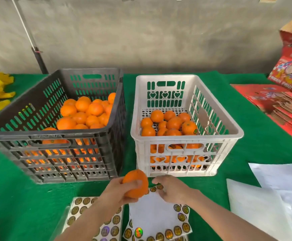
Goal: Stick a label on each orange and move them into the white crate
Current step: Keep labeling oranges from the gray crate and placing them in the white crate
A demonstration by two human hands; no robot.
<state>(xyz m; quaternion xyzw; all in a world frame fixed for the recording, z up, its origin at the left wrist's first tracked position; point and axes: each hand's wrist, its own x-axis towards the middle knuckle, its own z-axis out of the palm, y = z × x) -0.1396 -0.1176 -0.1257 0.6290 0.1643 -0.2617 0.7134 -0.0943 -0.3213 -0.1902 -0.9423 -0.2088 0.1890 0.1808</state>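
Here, at a green-covered table [19, 197], a person's left hand [122, 190] holds an orange [135, 181] just in front of the white crate [235, 133], fingers and thumb curled round the fruit from below and behind. The right hand [171, 188] hovers just beside it over the top edge of a label sheet [152, 216], its fingers bent toward a row of round labels [156, 187]. Whether a label is already pinched between the fingertips cannot be told. The white crate is partly filled with labelled fruit [173, 122], while the black crate [46, 134] to its left holds a bigger heap [82, 112]. A second sheet [79, 211] lies under the left forearm.

The orange looks firm and light enough for one hand, with a dimpled skin that should not slip in a cupped grip. It would likely bruise if squeezed hard or dropped. A hold round its middle that leaves the upper face bare seems best for pressing a label on. The labels look thin and limp and are likely to curl or cling to a finger, so lifting one by its very edge seems wise.
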